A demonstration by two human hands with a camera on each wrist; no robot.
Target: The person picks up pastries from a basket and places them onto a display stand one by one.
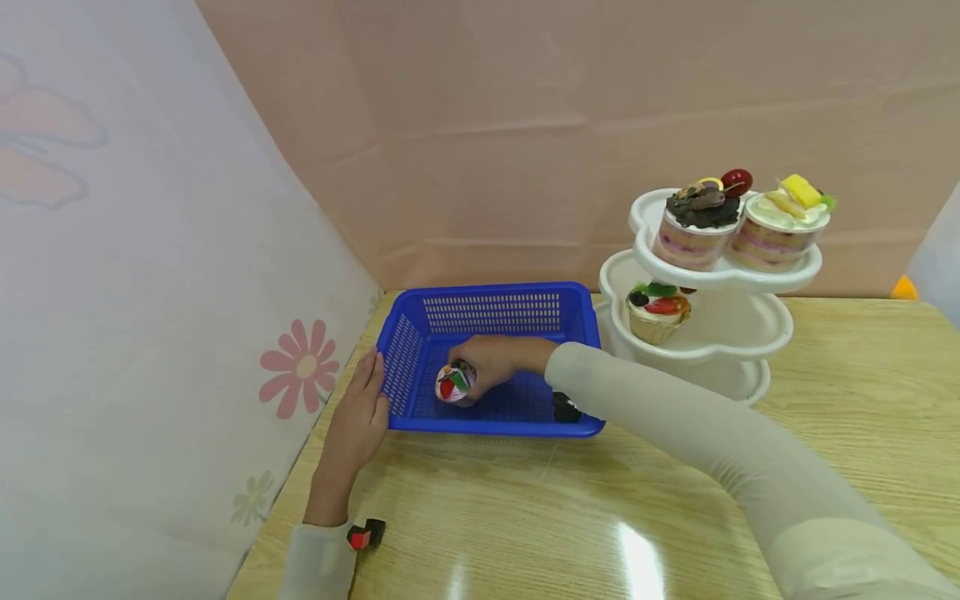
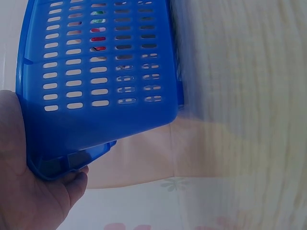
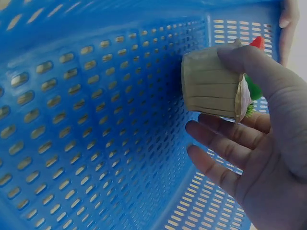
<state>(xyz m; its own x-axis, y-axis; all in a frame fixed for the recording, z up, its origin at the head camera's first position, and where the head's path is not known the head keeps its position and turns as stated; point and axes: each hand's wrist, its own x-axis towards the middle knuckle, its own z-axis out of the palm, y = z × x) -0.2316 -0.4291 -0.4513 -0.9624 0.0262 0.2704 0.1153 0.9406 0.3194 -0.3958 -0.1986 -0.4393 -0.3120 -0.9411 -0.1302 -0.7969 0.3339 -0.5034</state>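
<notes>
My right hand (image 1: 486, 367) is inside the blue plastic basket (image 1: 495, 430) and grips a cupcake (image 3: 211, 84) in a pale pleated paper cup. Its white top carries red and green decorations. In the right wrist view the cupcake is tipped on its side in that rotated picture, the thumb on the cup's wall and the fingers around its far side. My left hand (image 1: 360, 417) holds the basket's rim at the left front corner, thumb over the rim and fingers against the outside. Through the slots in the left wrist view, the cupcake's red and green show.
Right of the basket stands a white tiered stand (image 1: 750, 329) with lobed trays. Its top tray bears a chocolate-topped dessert cup (image 1: 697, 225) and a yellow-topped one (image 1: 780, 225). Another cupcake (image 1: 657, 314) sits on the tray below. Cloth walls close the wooden table (image 1: 480, 517) at left and back.
</notes>
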